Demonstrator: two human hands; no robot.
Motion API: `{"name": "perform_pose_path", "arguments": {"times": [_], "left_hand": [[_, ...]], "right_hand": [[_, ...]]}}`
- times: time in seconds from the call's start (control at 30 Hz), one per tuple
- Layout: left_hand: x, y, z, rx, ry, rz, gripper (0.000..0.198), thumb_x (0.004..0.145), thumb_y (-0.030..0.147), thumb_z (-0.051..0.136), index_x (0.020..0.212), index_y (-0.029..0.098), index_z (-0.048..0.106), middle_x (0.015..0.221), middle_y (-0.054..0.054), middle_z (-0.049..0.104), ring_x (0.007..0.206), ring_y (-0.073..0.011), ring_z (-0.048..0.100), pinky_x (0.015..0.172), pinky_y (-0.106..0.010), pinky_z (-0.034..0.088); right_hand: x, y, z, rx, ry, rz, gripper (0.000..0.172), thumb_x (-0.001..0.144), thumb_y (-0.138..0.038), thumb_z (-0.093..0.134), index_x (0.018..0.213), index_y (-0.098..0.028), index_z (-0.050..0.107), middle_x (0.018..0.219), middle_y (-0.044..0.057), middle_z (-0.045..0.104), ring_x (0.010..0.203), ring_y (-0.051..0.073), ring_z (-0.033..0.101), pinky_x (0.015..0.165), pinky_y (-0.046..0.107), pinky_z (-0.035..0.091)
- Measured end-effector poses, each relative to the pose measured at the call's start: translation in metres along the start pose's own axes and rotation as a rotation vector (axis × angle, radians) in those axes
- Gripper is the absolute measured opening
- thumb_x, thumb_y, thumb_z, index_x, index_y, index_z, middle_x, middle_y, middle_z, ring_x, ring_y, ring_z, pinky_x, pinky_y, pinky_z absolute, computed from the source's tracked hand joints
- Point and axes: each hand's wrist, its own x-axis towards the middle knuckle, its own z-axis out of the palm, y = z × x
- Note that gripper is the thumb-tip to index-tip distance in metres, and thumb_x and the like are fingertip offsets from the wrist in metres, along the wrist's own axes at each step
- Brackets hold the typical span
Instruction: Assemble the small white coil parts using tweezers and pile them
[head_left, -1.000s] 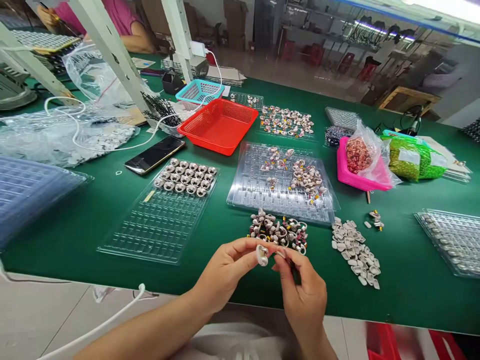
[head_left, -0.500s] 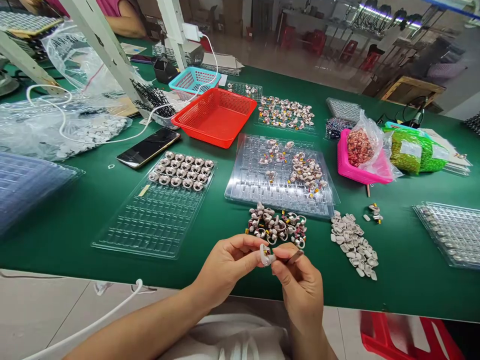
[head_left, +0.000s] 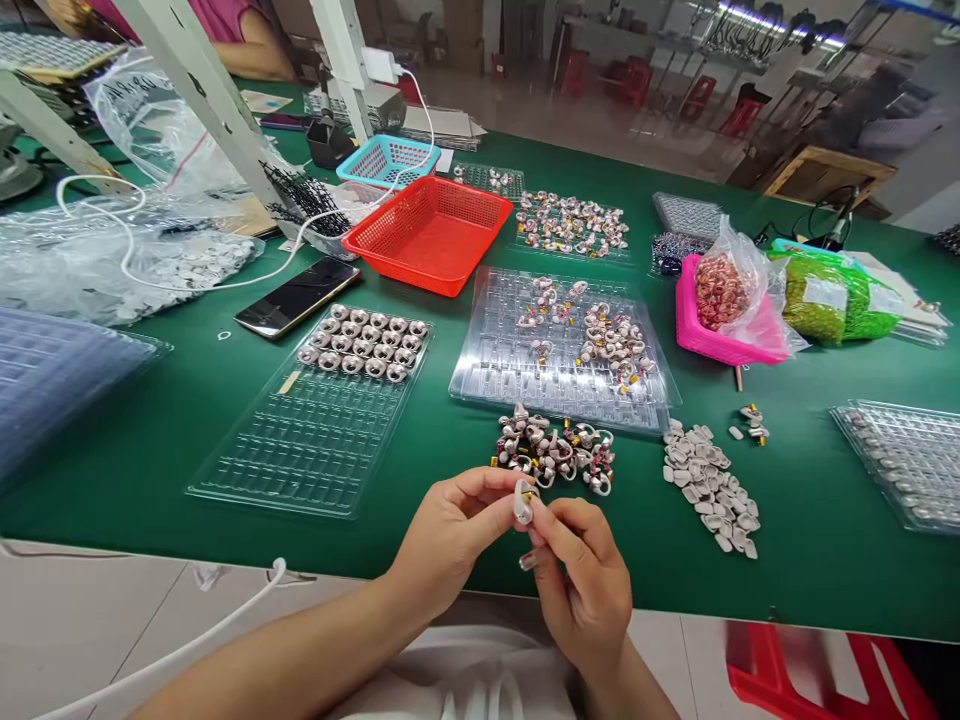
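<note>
My left hand pinches a small beige clip-shaped earbud between thumb and fingers. A dark and yellow bit shows inside its curve. My right hand is curled close beside it, its index fingertip against the earbud's right side and its thumb lower down. Whatever lies within the right hand's folded fingers is hidden. Just beyond my hands is a pile of similar earbuds with yellow and red inner parts. Right of my hands lies a heap of small beige covers.
Left stands a clear tray with rows of earbuds at its far end. Stacked trays hold loose earbuds. Farther back are a red basket, a phone and a pink basket with bagged parts. Another tray lies right.
My right hand has shifted slightly left and turned, its index finger now reaching the earbud. The brown stick seen in it earlier no longer shows. The earbud has turned a little in my left hand.
</note>
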Motion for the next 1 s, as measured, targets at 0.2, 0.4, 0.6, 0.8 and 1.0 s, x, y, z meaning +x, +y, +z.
{"name": "perform_pose_path", "arguments": {"times": [0.2, 0.4, 0.6, 0.8, 1.0], "left_hand": [[0.0004, -0.001, 0.0, 0.059, 0.027, -0.004, 0.025, 0.071, 0.034, 0.087, 0.086, 0.016, 0.08, 0.078, -0.005, 0.078, 0.071, -0.0163, 0.068, 0.073, -0.026, 0.056], [0.0017, -0.0018, 0.0005, 0.081, 0.05, 0.006, 0.025, 0.069, 0.035, 0.089, 0.082, 0.015, 0.079, 0.073, -0.004, 0.075, 0.07, -0.0162, 0.066, 0.072, -0.027, 0.056], [0.0014, -0.0006, 0.004, 0.025, 0.012, -0.016, 0.027, 0.068, 0.036, 0.09, 0.082, 0.015, 0.08, 0.072, -0.004, 0.075, 0.067, -0.0149, 0.066, 0.07, -0.026, 0.056], [0.001, -0.0001, 0.0064, 0.032, -0.01, -0.016, 0.022, 0.071, 0.032, 0.088, 0.084, 0.015, 0.08, 0.075, -0.004, 0.077, 0.067, -0.0142, 0.067, 0.07, -0.025, 0.056], [0.0006, -0.0023, 0.0047, 0.059, 0.004, -0.001, 0.023, 0.072, 0.032, 0.087, 0.085, 0.015, 0.079, 0.072, -0.004, 0.076, 0.067, -0.0148, 0.067, 0.07, -0.025, 0.056]], "right_hand": [[0.0019, 0.0004, -0.0015, -0.03, 0.016, -0.032, 0.061, 0.09, 0.0, 0.053, 0.143, -0.031, 0.054, 0.101, 0.008, 0.066, 0.082, 0.018, 0.067, 0.063, 0.028, 0.061], [0.0036, 0.0024, -0.003, 0.013, 0.01, -0.009, 0.055, 0.09, -0.001, 0.053, 0.137, -0.03, 0.059, 0.1, 0.007, 0.068, 0.081, 0.017, 0.068, 0.063, 0.028, 0.062], [0.0038, 0.0008, -0.0048, 0.099, 0.039, 0.004, 0.053, 0.09, 0.001, 0.055, 0.134, -0.029, 0.06, 0.098, 0.007, 0.068, 0.083, 0.017, 0.068, 0.063, 0.027, 0.061], [0.0033, -0.0008, -0.0049, 0.053, 0.071, 0.037, 0.049, 0.092, -0.003, 0.055, 0.134, -0.028, 0.059, 0.099, 0.008, 0.071, 0.084, 0.019, 0.07, 0.062, 0.029, 0.061], [0.0083, -0.0004, -0.0073, 0.029, 0.058, 0.013, 0.046, 0.092, -0.003, 0.054, 0.13, -0.028, 0.059, 0.097, 0.007, 0.071, 0.08, 0.017, 0.07, 0.062, 0.028, 0.06]]}}
